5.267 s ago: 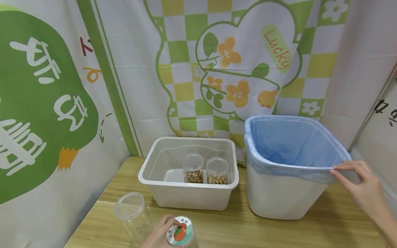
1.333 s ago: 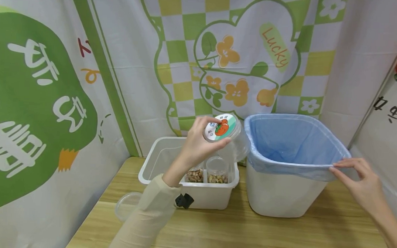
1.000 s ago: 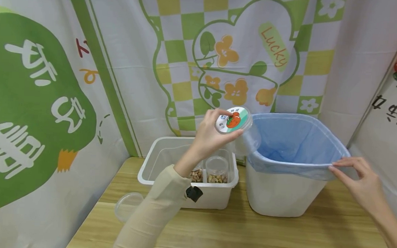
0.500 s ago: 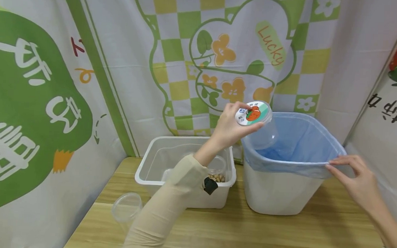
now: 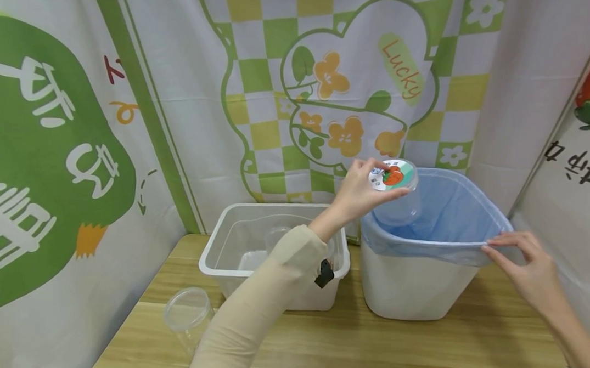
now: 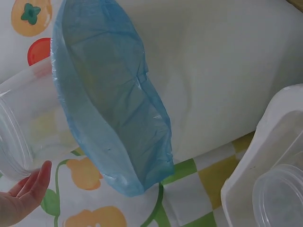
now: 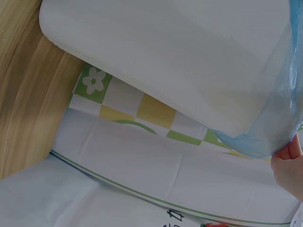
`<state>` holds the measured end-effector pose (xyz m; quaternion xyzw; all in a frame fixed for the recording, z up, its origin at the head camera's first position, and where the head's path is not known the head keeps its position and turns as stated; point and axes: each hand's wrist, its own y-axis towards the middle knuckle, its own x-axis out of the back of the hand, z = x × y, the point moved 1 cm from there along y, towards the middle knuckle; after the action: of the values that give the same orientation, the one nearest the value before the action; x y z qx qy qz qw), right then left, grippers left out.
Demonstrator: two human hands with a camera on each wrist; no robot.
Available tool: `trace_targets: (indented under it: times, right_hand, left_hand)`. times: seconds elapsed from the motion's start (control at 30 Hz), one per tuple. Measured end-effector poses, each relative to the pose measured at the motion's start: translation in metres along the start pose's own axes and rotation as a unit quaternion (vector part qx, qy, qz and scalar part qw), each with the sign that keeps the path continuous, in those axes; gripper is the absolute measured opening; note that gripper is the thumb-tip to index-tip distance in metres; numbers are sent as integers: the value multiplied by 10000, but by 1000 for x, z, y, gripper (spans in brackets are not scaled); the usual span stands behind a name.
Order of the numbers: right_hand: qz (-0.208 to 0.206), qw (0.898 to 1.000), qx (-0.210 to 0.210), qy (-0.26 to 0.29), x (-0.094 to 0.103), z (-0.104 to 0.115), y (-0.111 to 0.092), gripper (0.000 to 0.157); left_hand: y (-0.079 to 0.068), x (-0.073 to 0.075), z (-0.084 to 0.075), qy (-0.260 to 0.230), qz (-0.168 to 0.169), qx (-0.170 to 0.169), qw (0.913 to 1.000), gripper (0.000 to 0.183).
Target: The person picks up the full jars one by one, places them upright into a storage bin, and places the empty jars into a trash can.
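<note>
My left hand [image 5: 361, 189] grips the lid end of a clear plastic jar [image 5: 397, 210], whose round label shows a red tomato-like fruit. The jar is tilted, its far end over the left rim of a white bin [image 5: 414, 291] lined with a blue bag [image 5: 454, 204]. In the left wrist view, fingertips [image 6: 35, 187] touch the ridged end of the jar [image 6: 42, 113], and the bag hides its other end. At the bin's front right corner my right hand [image 5: 531, 265] pinches the bag's folded edge. The right wrist view shows the fingers [image 7: 289, 153] at the blue film [image 7: 272, 135].
A white tub [image 5: 231, 283] stands left of the bin, with lidded clear jars [image 6: 279, 201] in it, largely behind the left sleeve [image 5: 265, 295]. Another clear jar [image 5: 187, 314] stands on the wooden table [image 5: 367, 352] at front left. A printed curtain [image 5: 257, 149] hangs behind.
My left hand picked the labelled jar up from the table, carried it over the tub, then right to the bin, and has lowered slightly. The right hand keeps its pinch on the bag edge.
</note>
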<state>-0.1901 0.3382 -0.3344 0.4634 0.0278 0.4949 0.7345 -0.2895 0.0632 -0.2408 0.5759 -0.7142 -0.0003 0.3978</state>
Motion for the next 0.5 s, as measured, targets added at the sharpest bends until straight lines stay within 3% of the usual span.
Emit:
trace_targets:
  times: [0.5]
  right_hand:
    - [-47, 10000, 14, -14, 0, -2, -1, 20]
  left_hand:
    - [17, -19, 3, 502, 635, -48, 9967, 56]
